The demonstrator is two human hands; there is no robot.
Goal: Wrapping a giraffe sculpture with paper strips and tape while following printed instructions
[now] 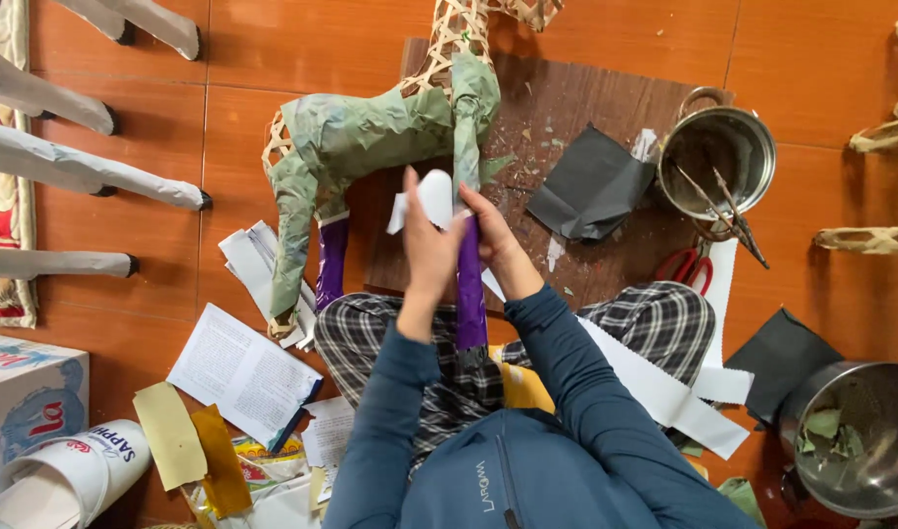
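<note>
While the woven animal frame [371, 147] stands tilted on the dark wooden board [586, 88], its purple-wrapped leg [470, 284] is gripped between both hands just in front of the seated person's checked-trouser knees. The left hand [427, 250] is closed around the leg from the left, its fingers curled together against the purple wrap, and a piece of white paper [431, 199] is pressed under the thumb against the top of the leg. The right hand [498, 245] is laid on the leg from the right, with the fingers bent and held close together over the same paper; whether the fingertips pinch the paper cannot be told, since they are hidden behind the leg.

At the far left, grey paper-covered legs [87, 171] are seen pointing in from the edge. Near the left, a white roll [72, 475] lies beside a printed box, and printed sheets [241, 372] and yellow strips [170, 431] are scattered on the orange floor. A second purple leg [330, 263] hangs left of the hands. To the right of the hands, a black sheet [591, 186] lies on the board, followed by a steel pot [718, 147] holding brushes, red-handled scissors [686, 266], and white strips [664, 392] draped over the right knee. At the near right, a second steel pot [850, 441] with green scraps is seen.
</note>
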